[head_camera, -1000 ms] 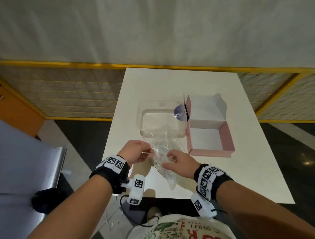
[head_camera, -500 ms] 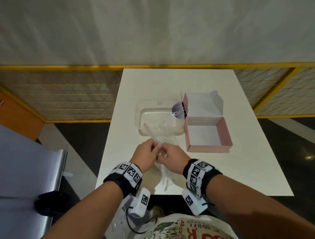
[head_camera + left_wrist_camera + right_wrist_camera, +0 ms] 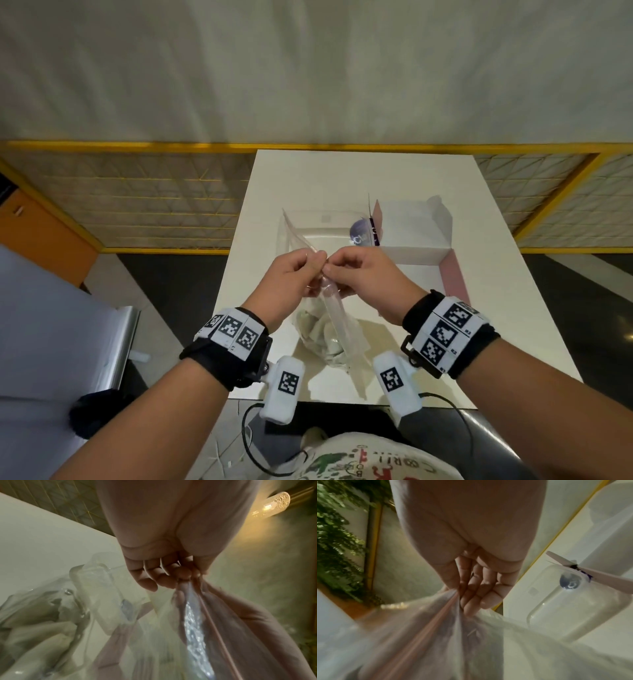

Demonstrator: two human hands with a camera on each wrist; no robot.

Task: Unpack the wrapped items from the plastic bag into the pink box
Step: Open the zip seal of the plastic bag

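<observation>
Above the near edge of the white table [image 3: 428, 178], we hold a clear plastic bag [image 3: 337, 329] up by its sealed top, with pale wrapped items [image 3: 318, 332] bunched inside it. Our left hand [image 3: 291, 277] and right hand [image 3: 363, 277] meet at the bag's mouth, each with thumb and fingertips pinched together on the plastic, the other fingers curled in. To our right on the table sits the pink box [image 3: 455, 274], its lid standing open. Just beside the box, on its left, lies a clear plastic tray [image 3: 329, 222] with a round purple sticker [image 3: 361, 233].
</observation>
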